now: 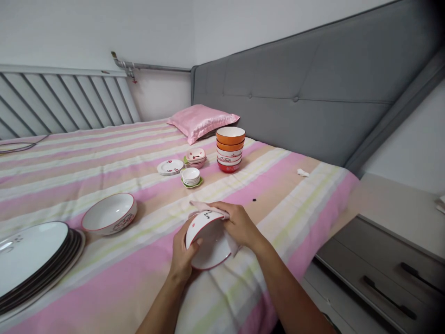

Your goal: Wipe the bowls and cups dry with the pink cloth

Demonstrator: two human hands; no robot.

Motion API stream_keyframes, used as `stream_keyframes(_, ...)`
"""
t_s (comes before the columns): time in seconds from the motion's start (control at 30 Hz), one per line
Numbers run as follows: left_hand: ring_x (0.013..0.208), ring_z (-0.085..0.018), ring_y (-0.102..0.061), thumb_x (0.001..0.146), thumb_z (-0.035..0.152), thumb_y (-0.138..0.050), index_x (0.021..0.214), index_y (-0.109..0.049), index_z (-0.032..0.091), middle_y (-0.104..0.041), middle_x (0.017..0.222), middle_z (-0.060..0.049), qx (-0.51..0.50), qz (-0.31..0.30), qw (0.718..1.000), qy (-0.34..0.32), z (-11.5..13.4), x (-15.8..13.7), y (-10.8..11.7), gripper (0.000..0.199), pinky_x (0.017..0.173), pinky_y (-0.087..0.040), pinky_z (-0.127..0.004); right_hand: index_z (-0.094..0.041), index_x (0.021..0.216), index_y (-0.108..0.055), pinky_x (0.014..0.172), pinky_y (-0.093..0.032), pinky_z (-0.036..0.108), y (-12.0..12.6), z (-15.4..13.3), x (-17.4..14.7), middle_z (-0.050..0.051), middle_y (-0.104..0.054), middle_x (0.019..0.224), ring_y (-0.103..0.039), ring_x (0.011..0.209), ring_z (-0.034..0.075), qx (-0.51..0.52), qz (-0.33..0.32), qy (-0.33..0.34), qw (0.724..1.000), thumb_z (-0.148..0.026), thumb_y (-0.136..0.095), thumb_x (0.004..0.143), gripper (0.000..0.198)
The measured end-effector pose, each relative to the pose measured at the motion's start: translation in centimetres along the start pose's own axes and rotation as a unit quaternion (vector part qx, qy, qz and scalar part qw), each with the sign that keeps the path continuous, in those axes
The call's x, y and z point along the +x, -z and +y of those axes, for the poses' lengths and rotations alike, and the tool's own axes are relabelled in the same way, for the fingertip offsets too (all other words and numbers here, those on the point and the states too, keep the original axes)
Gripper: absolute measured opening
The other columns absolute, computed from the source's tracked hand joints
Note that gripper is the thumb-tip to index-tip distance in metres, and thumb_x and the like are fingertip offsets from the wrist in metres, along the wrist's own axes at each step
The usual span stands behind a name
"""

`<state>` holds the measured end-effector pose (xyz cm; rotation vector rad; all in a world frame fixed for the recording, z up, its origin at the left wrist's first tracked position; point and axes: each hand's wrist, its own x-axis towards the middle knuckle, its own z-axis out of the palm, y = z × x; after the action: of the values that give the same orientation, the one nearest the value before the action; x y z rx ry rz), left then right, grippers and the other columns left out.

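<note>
Hands (240, 225) w/ bowl (213, 246) nr bed edge (308, 247); stack (229, 150) well apart.

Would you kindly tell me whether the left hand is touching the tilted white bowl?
Touching: the head view shows the left hand holding the tilted white bowl, thumb over its rim.

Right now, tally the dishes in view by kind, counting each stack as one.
Single bowls: 2 (held bowl, loose bowl)
Bowl stacks: 1 (orange, white and red stack)
Plate stacks: 2 (large plates, small plates)
Small-dish stacks: 2 (pink dishes, white dishes)
Total: 7
</note>
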<state>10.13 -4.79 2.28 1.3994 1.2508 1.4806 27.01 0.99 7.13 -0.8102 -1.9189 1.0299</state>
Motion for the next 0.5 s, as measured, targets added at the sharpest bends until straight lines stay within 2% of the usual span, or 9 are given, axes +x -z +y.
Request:
stream_keyframes(0.17,0.113,-0.038,-0.055,0.064,0.056,-0.063,0.12,-0.062,0.014,-0.067,0.116,-0.012,-0.028,0.083,0.996,0.025,-0.4,-0.2,0.0,0.07,0.086,-0.048,-0.042,-0.022,0.112,-0.067,0.089,-0.048,0.03,-1.3,0.9,0.5,0.001,-0.072,0.105,-0.065,0.098,0.019,0.075,0.066,-0.016,0.995,-0.008,-0.045,0.073,0.048)
stream_keyframes(0.3,0.109,-0.037,-0.058,0.065,0.054,-0.061,0.121,-0.061,0.016,-0.069,0.112,-0.011,-0.051,0.106,0.993,0.02,-0.4,-0.3,0.2,0.067,0.086,-0.049,-0.043,-0.02,0.107,-0.069,0.089,-0.047,0.031,-3.0,2.0,0.7,0.002,-0.072,0.101,-0.064,0.094,0.019,0.118,0.126,-0.046,0.984,-0.011,-0.045,0.073,0.042)
stream_keyframes(0.5,0.105,-0.034,-0.06,0.069,0.047,-0.06,0.122,-0.059,0.017,-0.068,0.112,-0.009,-0.116,0.129,0.985,0.017,-0.6,-0.4,0.2,0.061,0.08,-0.051,-0.039,-0.018,0.096,-0.069,0.082,-0.048,0.029,-5.8,2.7,0.9,0.001,-0.072,0.089,-0.064,0.09,0.02,0.223,0.222,-0.13,0.94,-0.016,-0.047,0.07,0.034)
